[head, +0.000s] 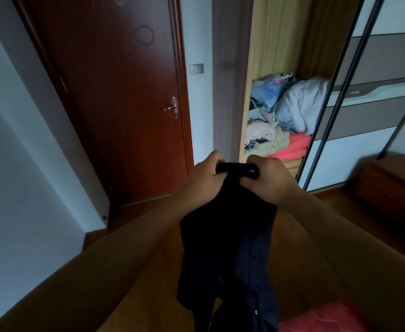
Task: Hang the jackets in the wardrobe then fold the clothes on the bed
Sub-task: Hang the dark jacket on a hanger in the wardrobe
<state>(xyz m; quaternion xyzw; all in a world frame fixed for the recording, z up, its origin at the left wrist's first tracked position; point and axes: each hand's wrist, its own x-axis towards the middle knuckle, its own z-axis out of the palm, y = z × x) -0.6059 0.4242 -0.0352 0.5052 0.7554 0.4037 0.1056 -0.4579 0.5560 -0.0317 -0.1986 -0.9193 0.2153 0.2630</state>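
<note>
A dark navy jacket [230,255] hangs down in front of me, held up by its collar. My left hand [207,174] grips the collar's left end and my right hand [268,179] grips its right end, the two hands close together. Beyond them stands the wardrobe [247,97], its sliding door pushed aside. Its open bay shows a heap of bedding and clothes [287,116] on a shelf. No hanger or rail is in view.
A closed dark red door [115,92] with a metal handle is left of the wardrobe. The mirrored sliding door [364,116] stands at the right. A brown wooden piece of furniture [393,183] sits low right. A red cloth [321,319] lies at the bottom right.
</note>
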